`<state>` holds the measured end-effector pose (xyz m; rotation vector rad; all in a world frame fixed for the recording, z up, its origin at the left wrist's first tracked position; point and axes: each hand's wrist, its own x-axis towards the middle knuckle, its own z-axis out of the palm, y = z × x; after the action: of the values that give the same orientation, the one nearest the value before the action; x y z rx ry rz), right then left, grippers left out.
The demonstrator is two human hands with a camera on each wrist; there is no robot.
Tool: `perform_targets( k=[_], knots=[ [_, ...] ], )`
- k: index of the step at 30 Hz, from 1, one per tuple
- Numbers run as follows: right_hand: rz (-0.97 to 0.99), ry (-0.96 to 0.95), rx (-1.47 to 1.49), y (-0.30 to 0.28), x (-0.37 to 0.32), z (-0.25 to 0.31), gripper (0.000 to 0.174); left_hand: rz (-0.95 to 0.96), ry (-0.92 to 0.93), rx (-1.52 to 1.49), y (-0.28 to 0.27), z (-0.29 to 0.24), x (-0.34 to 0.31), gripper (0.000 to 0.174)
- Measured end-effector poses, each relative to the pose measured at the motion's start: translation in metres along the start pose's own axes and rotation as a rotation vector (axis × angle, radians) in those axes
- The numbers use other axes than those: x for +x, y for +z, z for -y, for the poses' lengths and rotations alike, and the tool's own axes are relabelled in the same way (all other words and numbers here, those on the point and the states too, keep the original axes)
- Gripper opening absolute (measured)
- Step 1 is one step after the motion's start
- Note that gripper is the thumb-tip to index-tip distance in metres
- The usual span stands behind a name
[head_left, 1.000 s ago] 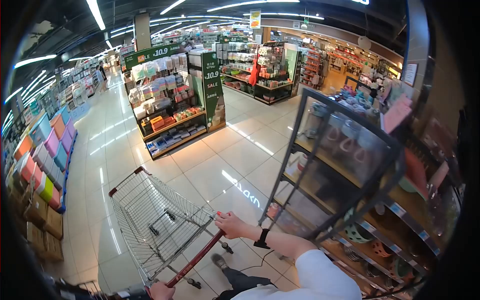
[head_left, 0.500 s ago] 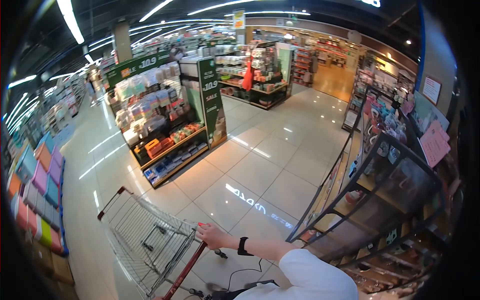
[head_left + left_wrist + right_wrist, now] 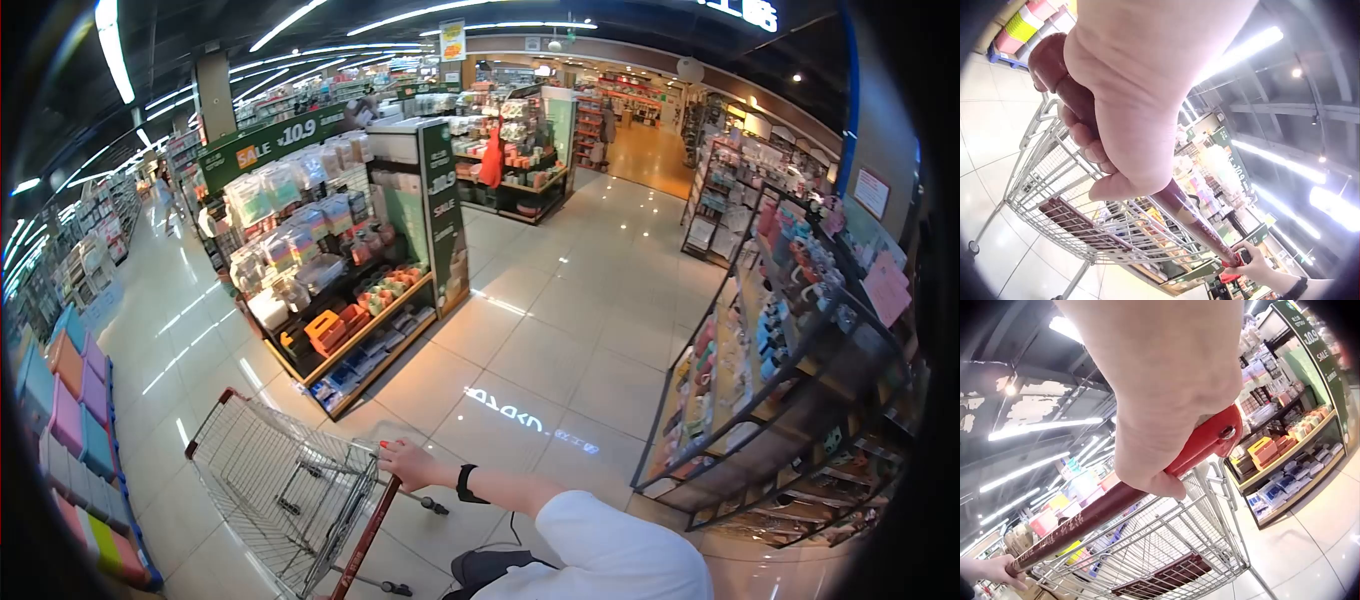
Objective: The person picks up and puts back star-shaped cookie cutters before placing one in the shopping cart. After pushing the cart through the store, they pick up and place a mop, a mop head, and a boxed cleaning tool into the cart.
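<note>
A metal wire shopping cart (image 3: 265, 465) with a dark red push bar (image 3: 368, 540) stands before me at lower left. My right hand (image 3: 405, 465) holds the bar at its right end; a black band (image 3: 468, 484) circles that wrist. In the right wrist view the right hand (image 3: 1166, 394) wraps over a bright red section (image 3: 1207, 440) of the bar. Out of sight in the head view, my left hand (image 3: 1138, 106) grips the bar's left end, fingers curled under it. The cart's wire basket (image 3: 1166, 537) slopes away beyond the bar.
A sale shelf (image 3: 330, 260) with packaged goods stands ahead of the cart. On the right is a dark-framed rack (image 3: 720, 400) of small goods. Colourful storage boxes (image 3: 75, 400) line the left side. Tiled floor (image 3: 590, 310) runs between the shelf and rack, and a person (image 3: 165, 200) is far down the aisle.
The head view has swung right and come closer to the sale shelf. The cart sits lower and further left in view. My left hand has dropped out of the head view; both hands keep their hold.
</note>
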<state>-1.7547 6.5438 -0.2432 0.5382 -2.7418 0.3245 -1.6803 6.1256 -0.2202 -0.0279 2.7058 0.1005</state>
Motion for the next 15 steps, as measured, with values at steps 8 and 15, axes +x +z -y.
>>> perform_targets(
  k=[8, 15],
  knots=[
    [-0.039, -0.060, 0.050, 0.083, 0.191, -0.048, 0.044, -0.051, -0.013, -0.108, -0.077, 0.044, 0.193, 0.036],
    [-0.059, -0.075, 0.029, 0.142, 0.371, -0.086, 0.040, -0.137, -0.052, -0.010, -0.128, 0.094, 0.381, 0.028]
  ],
)
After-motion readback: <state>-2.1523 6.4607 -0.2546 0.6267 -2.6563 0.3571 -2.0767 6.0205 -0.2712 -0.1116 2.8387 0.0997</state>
